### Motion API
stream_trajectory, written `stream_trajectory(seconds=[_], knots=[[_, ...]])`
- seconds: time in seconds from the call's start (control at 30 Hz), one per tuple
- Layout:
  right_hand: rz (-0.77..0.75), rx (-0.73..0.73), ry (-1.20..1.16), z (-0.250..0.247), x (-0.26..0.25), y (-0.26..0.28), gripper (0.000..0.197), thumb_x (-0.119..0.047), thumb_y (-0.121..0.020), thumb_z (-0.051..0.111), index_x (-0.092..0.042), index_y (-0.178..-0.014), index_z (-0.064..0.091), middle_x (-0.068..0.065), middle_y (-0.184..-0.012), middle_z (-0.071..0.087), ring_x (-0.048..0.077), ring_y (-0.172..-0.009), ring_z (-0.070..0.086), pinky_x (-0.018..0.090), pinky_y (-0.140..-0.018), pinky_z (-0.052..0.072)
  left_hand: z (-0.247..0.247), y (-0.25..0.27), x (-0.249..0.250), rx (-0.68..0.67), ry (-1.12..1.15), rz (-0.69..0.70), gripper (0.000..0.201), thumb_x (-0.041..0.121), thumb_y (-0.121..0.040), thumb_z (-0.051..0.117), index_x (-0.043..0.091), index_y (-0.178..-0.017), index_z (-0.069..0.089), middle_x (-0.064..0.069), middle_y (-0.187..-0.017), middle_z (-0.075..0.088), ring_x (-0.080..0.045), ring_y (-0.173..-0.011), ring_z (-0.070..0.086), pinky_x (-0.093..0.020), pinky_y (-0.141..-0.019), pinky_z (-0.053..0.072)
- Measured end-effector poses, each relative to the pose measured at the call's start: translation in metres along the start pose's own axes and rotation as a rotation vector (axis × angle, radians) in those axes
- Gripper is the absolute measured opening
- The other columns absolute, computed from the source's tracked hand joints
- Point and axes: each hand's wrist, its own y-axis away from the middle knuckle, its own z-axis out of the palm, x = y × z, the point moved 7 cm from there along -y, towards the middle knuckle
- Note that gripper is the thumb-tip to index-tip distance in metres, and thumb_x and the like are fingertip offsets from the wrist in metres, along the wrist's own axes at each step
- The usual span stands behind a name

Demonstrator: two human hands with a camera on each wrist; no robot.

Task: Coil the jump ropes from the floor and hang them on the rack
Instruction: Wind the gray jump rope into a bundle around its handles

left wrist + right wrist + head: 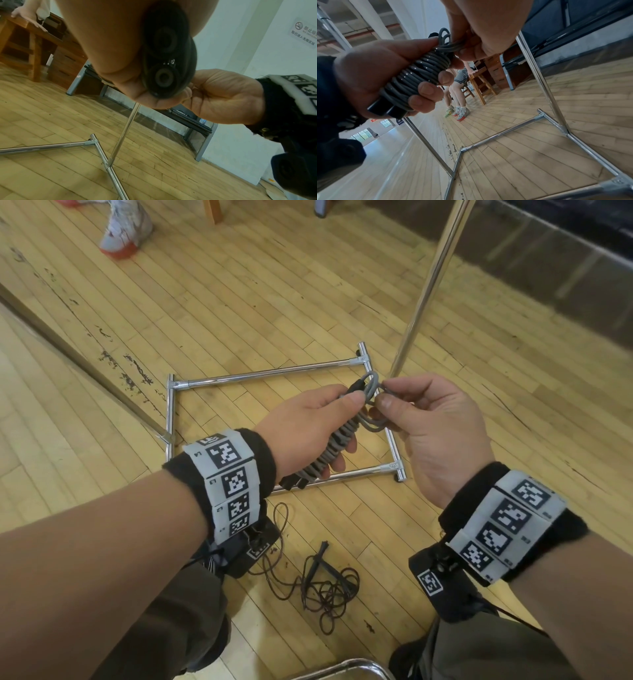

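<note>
Our left hand (pixel 308 422) keeps a full grip around the coiled grey rope (pixel 337 445), held above the rack (pixel 274 373); our right hand (pixel 431 419) pinches its loose end. A brown rope (pixel 329 583) lies tangled on the floor (pixel 239 302).

Soft, even daylight fills the room, the floor (pixel 274 302) looks bright with faint shadows, the metal rack (pixel 428 285) shines, both wrist pictures bend at the edges, and the nearest hand (pixel 120 47) is blurry.
</note>
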Motion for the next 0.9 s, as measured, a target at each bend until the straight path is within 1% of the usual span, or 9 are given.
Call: stream_trajectory(seconds=[0.07,0.17,0.3,0.4,0.5,0.63,0.73,0.83,0.9], knots=[[0.032,-0.04,-0.079,0.003,0.001,0.0,0.018,0.009,-0.089,0.067,-0.007,-0.096,0.069,0.03,-0.108,0.071,0.032,-0.086,0.072,0.046,-0.086,0.059,0.0,0.0,-0.002,-0.011,0.048,-0.009,0.033,0.053,-0.102,0.052,0.025,-0.108,0.068,-0.009,-0.08,0.073,-0.027,-0.062,0.07,-0.033,-0.052,0.055],[0.084,-0.105,-0.213,0.006,0.001,-0.003,0.016,0.006,-0.084,0.068,-0.004,-0.097,0.067,0.024,-0.103,0.071,0.025,-0.08,0.07,0.037,-0.08,0.06,0.001,-0.002,-0.003,-0.047,0.104,-0.025,0.04,0.057,-0.097,0.053,0.022,-0.11,0.068,-0.01,-0.08,0.074,-0.027,-0.061,0.07,-0.032,-0.051,0.055],[0.111,-0.108,-0.273,0.005,0.002,-0.006,0.019,0.001,-0.079,0.069,-0.002,-0.097,0.067,0.019,-0.099,0.072,0.023,-0.077,0.069,0.039,-0.081,0.059,0.004,-0.004,-0.004,-0.084,0.167,-0.059,0.048,0.059,-0.096,0.054,0.015,-0.113,0.064,-0.011,-0.08,0.074,-0.025,-0.057,0.068,-0.031,-0.049,0.054],[0.111,-0.062,-0.199,0.003,0.005,-0.005,0.016,0.006,-0.087,0.066,0.0,-0.102,0.069,0.02,-0.101,0.074,0.025,-0.084,0.07,0.041,-0.083,0.059,0.005,-0.004,-0.005,-0.081,0.106,-0.055,0.043,0.062,-0.095,0.055,0.023,-0.108,0.068,-0.01,-0.082,0.074,-0.025,-0.061,0.07,-0.031,-0.053,0.055],[0.105,-0.027,-0.102,0.002,0.004,-0.002,0.016,0.003,-0.09,0.068,-0.001,-0.105,0.072,0.024,-0.108,0.074,0.029,-0.09,0.071,0.042,-0.085,0.059,0.003,-0.003,-0.006,-0.06,0.062,-0.06,0.038,0.064,-0.095,0.056,0.029,-0.101,0.071,-0.009,-0.082,0.075,-0.026,-0.063,0.071,-0.032,-0.054,0.056],[0.013,-0.013,0.135,0.0,-0.007,0.001,0.014,-0.006,-0.091,0.073,-0.009,-0.105,0.076,0.014,-0.096,0.077,0.027,-0.087,0.076,0.036,-0.076,0.064,0.0,-0.004,-0.006,-0.031,0.019,-0.059,0.035,0.063,-0.096,0.057,0.031,-0.091,0.071,-0.008,-0.08,0.075,-0.026,-0.063,0.072,-0.032,-0.055,0.056],[0.017,0.012,0.214,-0.001,-0.006,0.003,0.021,-0.004,-0.098,0.065,-0.014,-0.115,0.073,0.018,-0.102,0.075,0.026,-0.089,0.077,0.038,-0.078,0.065,-0.001,-0.006,-0.009,0.003,-0.048,-0.067,0.04,0.062,-0.098,0.057,0.025,-0.095,0.071,-0.005,-0.078,0.075,-0.025,-0.063,0.072,-0.032,-0.055,0.055],[0.072,-0.03,0.25,0.002,0.001,0.005,0.031,-0.005,-0.104,0.051,-0.019,-0.124,0.07,0.007,-0.113,0.076,0.019,-0.1,0.075,0.037,-0.085,0.063,-0.006,-0.008,-0.012,0.049,-0.19,-0.091,0.042,0.063,-0.099,0.057,0.023,-0.095,0.069,-0.002,-0.074,0.074,-0.021,-0.06,0.073,-0.031,-0.054,0.057],[0.11,-0.094,0.268,0.007,0.005,0.008,0.034,-0.011,-0.104,0.048,-0.024,-0.13,0.066,0.002,-0.118,0.074,0.016,-0.106,0.073,0.038,-0.09,0.061,-0.008,-0.009,-0.012,0.07,-0.332,-0.087,0.04,0.062,-0.1,0.056,0.025,-0.095,0.068,0.0,-0.072,0.074,-0.017,-0.057,0.073,-0.03,-0.052,0.059]])
